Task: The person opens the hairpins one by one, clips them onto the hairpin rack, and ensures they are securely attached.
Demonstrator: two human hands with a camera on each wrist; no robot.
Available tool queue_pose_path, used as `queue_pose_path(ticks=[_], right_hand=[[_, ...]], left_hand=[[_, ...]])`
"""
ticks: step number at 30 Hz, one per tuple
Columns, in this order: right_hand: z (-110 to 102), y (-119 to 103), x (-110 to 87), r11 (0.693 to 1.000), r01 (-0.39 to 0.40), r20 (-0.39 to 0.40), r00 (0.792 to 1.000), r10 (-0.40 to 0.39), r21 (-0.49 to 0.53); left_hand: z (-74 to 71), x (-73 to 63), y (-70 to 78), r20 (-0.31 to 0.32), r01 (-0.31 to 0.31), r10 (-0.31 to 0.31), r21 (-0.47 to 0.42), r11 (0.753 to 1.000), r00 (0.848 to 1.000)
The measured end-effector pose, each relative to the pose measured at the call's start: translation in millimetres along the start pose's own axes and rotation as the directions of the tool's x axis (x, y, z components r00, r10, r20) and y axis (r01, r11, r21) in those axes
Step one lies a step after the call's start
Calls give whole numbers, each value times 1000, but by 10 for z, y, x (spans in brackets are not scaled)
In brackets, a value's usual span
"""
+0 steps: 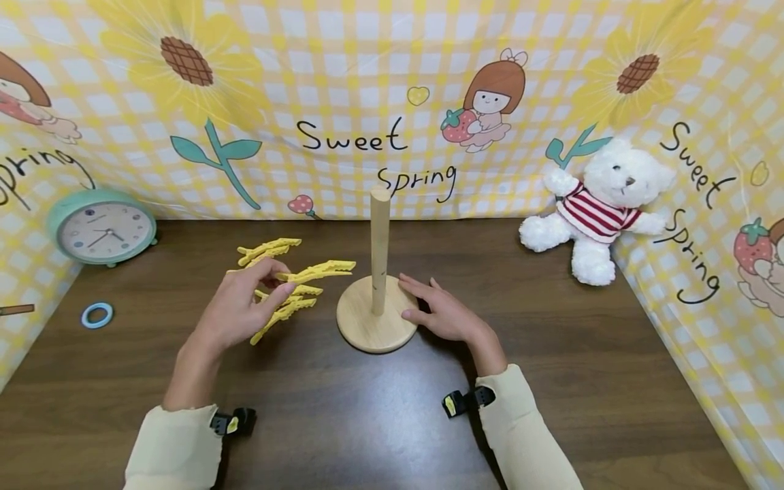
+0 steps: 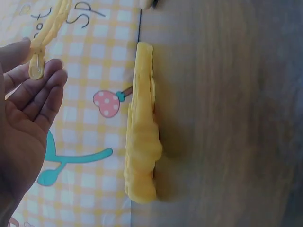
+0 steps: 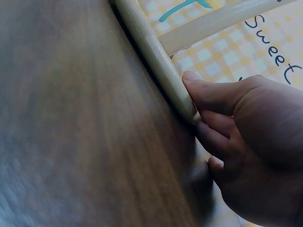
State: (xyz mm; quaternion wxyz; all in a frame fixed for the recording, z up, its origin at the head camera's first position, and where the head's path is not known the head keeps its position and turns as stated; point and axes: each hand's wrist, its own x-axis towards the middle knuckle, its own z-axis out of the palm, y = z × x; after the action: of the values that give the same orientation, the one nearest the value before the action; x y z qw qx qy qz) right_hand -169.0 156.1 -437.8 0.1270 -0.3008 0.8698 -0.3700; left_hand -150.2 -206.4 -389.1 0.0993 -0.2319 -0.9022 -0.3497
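Note:
Between thumb and fingers, my left hand [image 1: 235,303] pinches the tail end of a yellow crocodile hair clip [image 1: 321,270]. Its long jaws point right, toward the post of a wooden stand [image 1: 380,238]. Several more yellow hair clips [image 1: 269,250] lie on the table beneath and around this hand, partly covered by it; in the left wrist view such clips [image 2: 142,127] overlap in one row. My right hand [image 1: 444,309] holds the rim of the stand's round base [image 1: 361,330] from the right. In the right wrist view the thumb lies over the rim, with other fingers lower at its side.
On the left stand a mint-green alarm clock [image 1: 104,228] and, nearer, a light blue ring [image 1: 96,315]. A white teddy bear [image 1: 603,204] in a striped shirt sits at the back right. Checked cloth [image 1: 343,61] walls in the dark wooden table [image 1: 343,422] at the back and sides.

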Motion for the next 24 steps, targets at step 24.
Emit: queue_pose_path(ticks=[24], right_hand=[[7, 39, 17, 1000, 2, 19, 1000, -2, 17]], left_hand=[[391, 175, 211, -41, -147, 146, -36, 988, 988]])
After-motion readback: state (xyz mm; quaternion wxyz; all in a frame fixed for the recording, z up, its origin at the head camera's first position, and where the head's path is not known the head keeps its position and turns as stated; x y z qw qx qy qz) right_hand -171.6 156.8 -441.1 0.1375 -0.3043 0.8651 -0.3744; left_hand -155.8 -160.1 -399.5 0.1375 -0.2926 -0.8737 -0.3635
